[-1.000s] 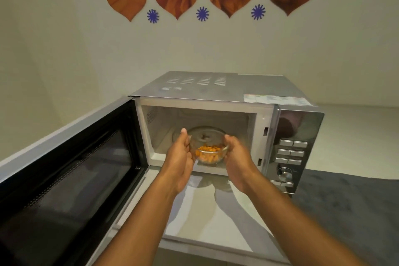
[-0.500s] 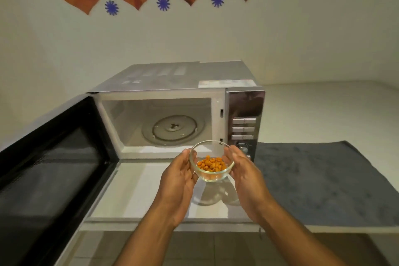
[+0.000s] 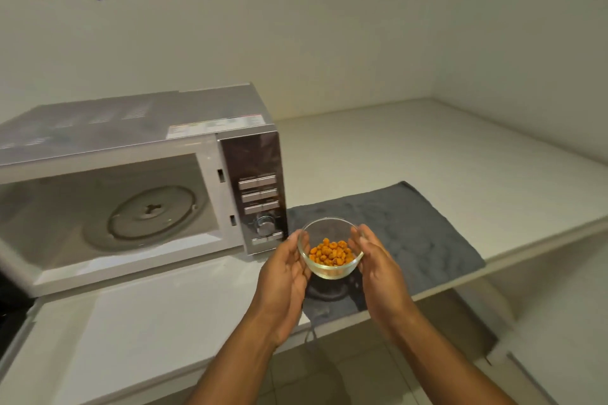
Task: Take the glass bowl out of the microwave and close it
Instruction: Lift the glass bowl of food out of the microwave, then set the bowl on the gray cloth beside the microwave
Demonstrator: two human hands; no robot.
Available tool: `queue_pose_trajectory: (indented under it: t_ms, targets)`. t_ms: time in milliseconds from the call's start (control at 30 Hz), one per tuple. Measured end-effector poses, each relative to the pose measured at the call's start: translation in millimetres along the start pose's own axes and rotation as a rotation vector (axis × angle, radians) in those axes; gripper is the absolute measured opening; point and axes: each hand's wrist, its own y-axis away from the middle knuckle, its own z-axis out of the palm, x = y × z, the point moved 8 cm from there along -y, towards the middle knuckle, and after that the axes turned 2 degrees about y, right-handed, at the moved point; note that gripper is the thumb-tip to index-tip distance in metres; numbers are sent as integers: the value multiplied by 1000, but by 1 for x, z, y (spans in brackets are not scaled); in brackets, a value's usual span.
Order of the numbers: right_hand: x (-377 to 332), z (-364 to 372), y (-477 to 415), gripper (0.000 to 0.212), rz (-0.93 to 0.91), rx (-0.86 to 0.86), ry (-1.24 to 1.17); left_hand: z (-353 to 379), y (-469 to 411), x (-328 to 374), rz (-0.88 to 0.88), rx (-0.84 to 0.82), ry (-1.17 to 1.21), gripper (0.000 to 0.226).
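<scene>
A small glass bowl (image 3: 330, 250) with orange snack pieces hangs in the air just right of the microwave (image 3: 138, 148), above the near-left corner of a grey mat (image 3: 411, 233). My left hand (image 3: 284, 276) cups its left side and my right hand (image 3: 378, 266) cups its right side. The microwave stands open and its cavity holds only the glass turntable (image 3: 149, 217). A dark sliver of its door (image 3: 13, 312) shows at the left edge.
The white counter (image 3: 411, 154) runs right and back to the walls, with its front edge close to my forearms. The microwave's control panel (image 3: 260, 197) with buttons and a knob sits just left of the bowl. Floor tiles show below the counter edge.
Both hands drew the bowl out of the cavity and carried it right, from in front of the microwave opening to above the grey mat. The view has swung right.
</scene>
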Motion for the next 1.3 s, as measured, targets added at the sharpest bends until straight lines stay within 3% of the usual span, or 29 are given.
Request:
queue_pose_trajectory:
  t_ms: [233,433,767,900,1000,1067,1133,1200,1300]
  targets:
    - [-12,-47,-23,58,-21,131,16,42,-40,-31,-54,-88,-95,53]
    - [-6,-68,-40,61,11,186,15,53,-65,-48,-40,-104,-186,30]
    - [0,-75,-43,60,23,187,7,52,-69,-62,-1,-98,-224,30]
    - [0,-77,-42,59,-8,198,-2,39,-66,-59,-16,-45,-213,62]
    - [-4,-73,-38,37,-19,172,-5,35,-58,-51,-26,-43,-238,71]
    - [-10,-74,-32,34,-56,209,12,32,-49,-42,-28,-50,-299,71]
    - [-26,-74,-18,53,-140,298,83,27,-37,-27,-6,-64,-372,71]
    - [-53,-66,0,59,-298,379,179,22,-24,-6,35,-79,-448,68]
    - [-97,-24,24,65,-528,331,247,22,4,40,136,-98,-571,69]
